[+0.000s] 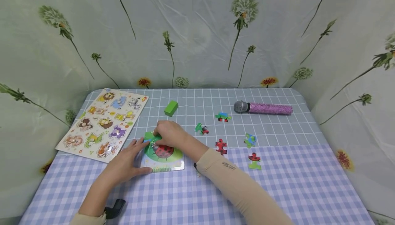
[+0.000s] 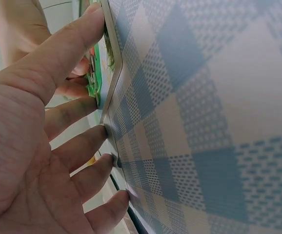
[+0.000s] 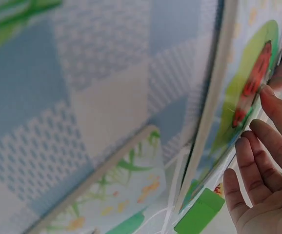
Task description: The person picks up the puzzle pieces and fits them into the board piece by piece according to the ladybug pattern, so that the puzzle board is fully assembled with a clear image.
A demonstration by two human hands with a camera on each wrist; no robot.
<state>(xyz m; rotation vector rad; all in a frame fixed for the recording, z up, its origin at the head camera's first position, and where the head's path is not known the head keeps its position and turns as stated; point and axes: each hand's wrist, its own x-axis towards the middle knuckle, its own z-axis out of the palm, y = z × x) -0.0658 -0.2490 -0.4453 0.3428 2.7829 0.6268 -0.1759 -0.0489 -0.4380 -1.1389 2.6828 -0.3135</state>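
A ladybug puzzle board (image 1: 168, 166) lies flat on the checked cloth, its red ladybug showing in the middle. My left hand (image 1: 124, 161) spreads its fingers along the board's left side, the thumb near the lower edge. In the left wrist view those fingertips (image 2: 99, 131) rest at the board's rim. My right hand (image 1: 171, 135) reaches over the upper part of the board and pinches a green puzzle piece (image 2: 93, 78) there; its fingers partly hide the piece. In the right wrist view the thumb of the right hand (image 3: 272, 165) is close to the ladybug picture.
Several loose puzzle pieces (image 1: 221, 146) lie right of the board. Behind it is a green block (image 1: 171, 108). An animal peg puzzle (image 1: 103, 123) lies at the left, and a microphone (image 1: 265, 108) with a purple sparkly handle at the back right. Floral curtains (image 1: 200, 46) surround the table.
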